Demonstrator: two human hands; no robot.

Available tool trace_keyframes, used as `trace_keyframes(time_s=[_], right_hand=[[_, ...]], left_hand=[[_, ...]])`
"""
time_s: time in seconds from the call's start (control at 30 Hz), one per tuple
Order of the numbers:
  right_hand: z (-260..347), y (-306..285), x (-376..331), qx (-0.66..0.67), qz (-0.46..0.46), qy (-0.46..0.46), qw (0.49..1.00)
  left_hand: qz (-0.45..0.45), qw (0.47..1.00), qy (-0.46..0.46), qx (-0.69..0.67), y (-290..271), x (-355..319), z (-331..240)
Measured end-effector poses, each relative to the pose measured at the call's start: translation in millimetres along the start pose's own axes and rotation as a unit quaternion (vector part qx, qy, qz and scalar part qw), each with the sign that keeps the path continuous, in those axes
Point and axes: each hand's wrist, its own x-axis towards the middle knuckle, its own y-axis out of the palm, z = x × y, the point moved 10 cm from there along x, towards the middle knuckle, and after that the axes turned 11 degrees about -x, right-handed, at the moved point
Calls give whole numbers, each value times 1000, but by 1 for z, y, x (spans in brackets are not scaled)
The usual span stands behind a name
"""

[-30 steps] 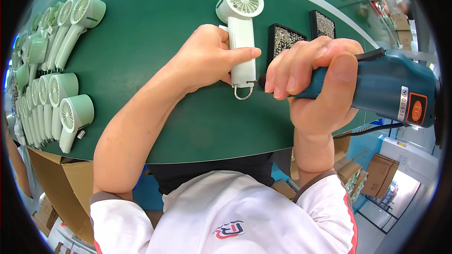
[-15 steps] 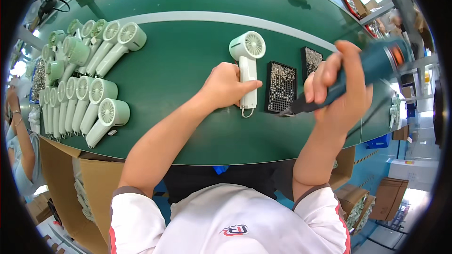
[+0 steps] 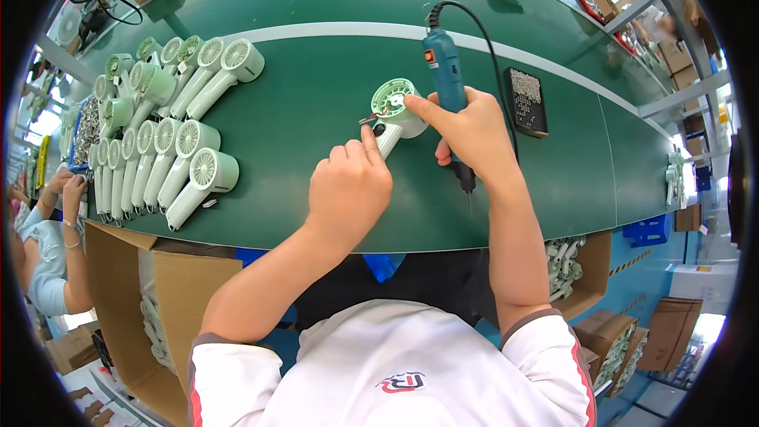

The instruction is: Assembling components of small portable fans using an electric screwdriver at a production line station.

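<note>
Green belt, handheld fan head away, handle toward left hand

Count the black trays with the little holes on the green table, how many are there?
1. The black tray lies on the green table, just right of the right hand that holds the blue screwdriver. Hands and arms may hide another.

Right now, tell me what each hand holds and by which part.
Left hand grips the pale green handheld fan by its handle. Right hand holds the teal electric screwdriver around its body, forefinger touching the fan head.
</note>
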Motion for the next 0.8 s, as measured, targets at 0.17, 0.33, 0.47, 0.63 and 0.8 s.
trace_keyframes(time_s=[0.17,0.33,0.47,0.63,0.8], right_hand=[[-14,22,4,13,40,12,999],[-16,28,3,23,63,24,997],[-24,38,2,26,70,37,997],[-34,37,-1,49,34,38,997],[-37,30,0,30,17,52,998]], left_hand=[[-3,1000,-16,7,4,-16,-5],[-21,998,-37,-36,-1,-21,-13],[-1,990,-97,-104,5,-31,-14],[12,970,-145,-194,11,-39,-19],[-12,896,-138,-422,3,-34,7]])
